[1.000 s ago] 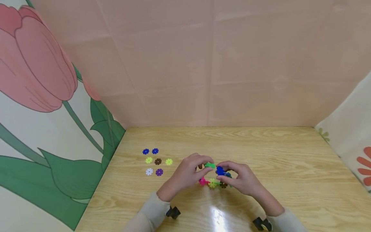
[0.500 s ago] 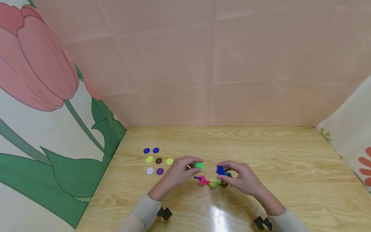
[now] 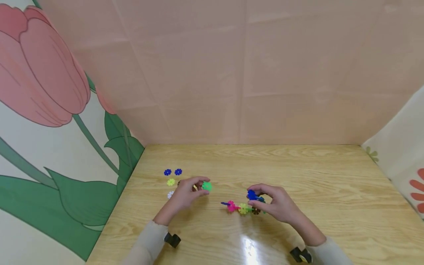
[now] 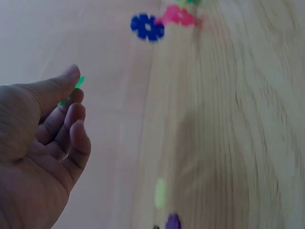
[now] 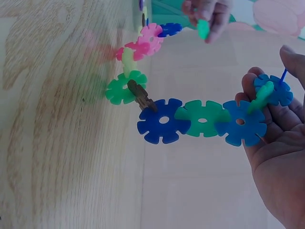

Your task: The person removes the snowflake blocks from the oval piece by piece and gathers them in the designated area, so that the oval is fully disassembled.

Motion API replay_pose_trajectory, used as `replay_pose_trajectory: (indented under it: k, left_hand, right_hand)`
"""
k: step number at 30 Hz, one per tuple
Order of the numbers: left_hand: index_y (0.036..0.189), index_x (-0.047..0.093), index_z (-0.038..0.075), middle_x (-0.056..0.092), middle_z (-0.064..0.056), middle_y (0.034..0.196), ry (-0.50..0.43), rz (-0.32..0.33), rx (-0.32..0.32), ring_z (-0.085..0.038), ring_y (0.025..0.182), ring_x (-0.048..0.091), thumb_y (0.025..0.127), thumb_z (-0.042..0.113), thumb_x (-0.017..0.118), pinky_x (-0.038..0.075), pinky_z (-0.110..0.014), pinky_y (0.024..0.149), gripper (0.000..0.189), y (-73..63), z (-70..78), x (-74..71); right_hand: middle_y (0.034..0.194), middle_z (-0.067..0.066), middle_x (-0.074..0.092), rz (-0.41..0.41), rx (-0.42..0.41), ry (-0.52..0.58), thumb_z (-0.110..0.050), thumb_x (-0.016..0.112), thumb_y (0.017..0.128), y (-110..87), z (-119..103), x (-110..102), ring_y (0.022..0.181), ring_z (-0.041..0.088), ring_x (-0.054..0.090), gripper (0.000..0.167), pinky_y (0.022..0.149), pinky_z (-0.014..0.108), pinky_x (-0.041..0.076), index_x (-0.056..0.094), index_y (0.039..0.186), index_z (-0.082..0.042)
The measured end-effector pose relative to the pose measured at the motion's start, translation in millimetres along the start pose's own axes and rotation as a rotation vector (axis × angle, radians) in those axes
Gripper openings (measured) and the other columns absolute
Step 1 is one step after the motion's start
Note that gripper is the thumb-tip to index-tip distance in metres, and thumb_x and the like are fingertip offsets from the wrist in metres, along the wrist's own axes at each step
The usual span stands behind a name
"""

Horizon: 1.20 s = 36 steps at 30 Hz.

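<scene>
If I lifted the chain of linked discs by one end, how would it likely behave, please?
The chain is probably light, as its discs look thin. It may twist or come loose if tugged, since the discs appear merely slotted together. It seems unlikely to roll, with some discs set at differing angles.

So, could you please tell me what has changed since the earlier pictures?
The left hand moved left, away from the chain, carrying the green disc. It now hides some of the loose discs. The right hand stayed in place, holding the chain's blue end.
</scene>
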State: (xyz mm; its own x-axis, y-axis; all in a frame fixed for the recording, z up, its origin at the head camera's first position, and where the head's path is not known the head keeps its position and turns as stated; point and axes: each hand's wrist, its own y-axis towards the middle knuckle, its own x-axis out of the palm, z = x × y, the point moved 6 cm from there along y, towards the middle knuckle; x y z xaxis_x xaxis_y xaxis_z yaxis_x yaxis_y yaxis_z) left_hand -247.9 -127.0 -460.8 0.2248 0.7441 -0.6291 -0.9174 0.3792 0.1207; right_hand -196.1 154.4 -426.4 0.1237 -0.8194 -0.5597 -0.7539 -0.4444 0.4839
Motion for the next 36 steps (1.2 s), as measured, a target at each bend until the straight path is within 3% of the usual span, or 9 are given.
replay_pose_trajectory:
  k: [5, 11, 15, 24, 29, 36]
  left_hand:
    - [0.126, 0.069, 0.015, 0.064, 0.004, 0.096, 0.022, 0.070, -0.049, -0.013, 0.082, 0.058, 0.091, 0.021, 0.076, 0.049, -0.026, 0.061, 0.036, 11.4, -32.4, -11.4]
    - [0.127, 0.068, 0.009, 0.064, 0.004, 0.095, 0.155, 0.087, -0.126, -0.011, 0.079, 0.058, 0.091, 0.020, 0.078, 0.050, -0.029, 0.069, 0.039, 37.0, -69.9, -15.8]
    - [0.126, 0.068, 0.008, 0.065, 0.001, 0.098, 0.182, 0.073, -0.188, -0.014, 0.085, 0.059, 0.091, 0.019, 0.077, 0.052, -0.035, 0.076, 0.037, 49.9, -85.8, -19.1]
    - [0.123, 0.071, 0.009, 0.065, -0.007, 0.108, 0.301, 0.072, -0.252, -0.026, 0.106, 0.056, 0.091, 0.022, 0.077, 0.049, -0.044, 0.093, 0.034, 59.1, -99.4, -23.3]
    - [0.123, 0.072, 0.013, 0.064, -0.008, 0.112, 0.349, 0.108, -0.274, -0.027, 0.107, 0.051, 0.090, 0.024, 0.078, 0.048, -0.044, 0.092, 0.035, 58.7, -102.3, -23.4]
    - [0.125, 0.070, 0.014, 0.062, -0.008, 0.115, 0.326, 0.143, -0.284, -0.025, 0.107, 0.047, 0.092, 0.026, 0.077, 0.047, -0.041, 0.090, 0.036, 57.7, -97.4, -22.8]
  right_hand:
    - [0.094, -0.006, 0.075, -0.002, -0.010, 0.012, -0.004, 0.081, 0.085, -0.2, 0, 1, 0.084, 0.005, 0.068, 0.032, 0.072, 0.025, 0.056, 0.071, 0.115, -0.012]
    - [0.094, -0.002, 0.075, -0.006, -0.002, 0.035, -0.005, 0.080, 0.085, -0.8, 0, 1, 0.084, 0.005, 0.067, 0.032, 0.058, 0.022, 0.051, 0.071, 0.115, -0.011]
    - [0.094, -0.003, 0.075, -0.007, 0.003, 0.037, -0.005, 0.080, 0.085, -1.4, 0, 1, 0.083, 0.005, 0.067, 0.032, 0.054, 0.022, 0.050, 0.071, 0.115, -0.012]
    - [0.096, 0.000, 0.076, -0.015, 0.006, 0.043, -0.005, 0.079, 0.087, -2.4, -1, 1, 0.087, 0.007, 0.068, 0.032, 0.062, 0.024, 0.055, 0.070, 0.118, -0.011]
    - [0.106, 0.004, 0.076, -0.041, 0.020, 0.040, -0.006, 0.076, 0.090, -2.5, 0, 2, 0.096, 0.009, 0.070, 0.034, 0.084, 0.029, 0.058, 0.068, 0.124, -0.008]
    - [0.113, 0.007, 0.074, -0.066, 0.025, 0.059, -0.005, 0.072, 0.093, -1.5, 0, 3, 0.102, 0.011, 0.069, 0.036, 0.091, 0.028, 0.056, 0.064, 0.128, -0.005]
